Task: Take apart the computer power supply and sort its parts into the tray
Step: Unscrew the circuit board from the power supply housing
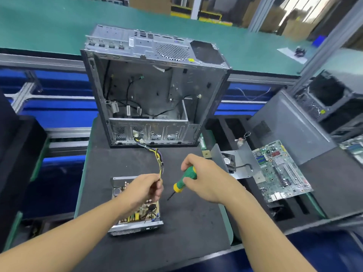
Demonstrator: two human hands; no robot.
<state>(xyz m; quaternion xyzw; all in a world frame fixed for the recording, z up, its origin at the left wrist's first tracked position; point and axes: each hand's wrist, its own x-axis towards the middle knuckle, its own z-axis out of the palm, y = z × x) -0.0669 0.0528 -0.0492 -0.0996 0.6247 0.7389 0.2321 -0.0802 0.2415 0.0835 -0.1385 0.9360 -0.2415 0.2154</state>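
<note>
Disassembly looks partway done. Under the left hand (146,186) sits the power supply (136,210) on the dark surface (192,218), its cover already off and circuit board exposed. That hand pinches the supply's wire bundle (158,160), which trails ahead to the empty computer case (153,91). The right hand (204,178) is closed around a green screwdriver (183,181), tip pointing down. Right of both hands, the tray (335,185) holds a motherboard (280,171) and a fan bracket (238,161). Board and casing remain unsorted.
</note>
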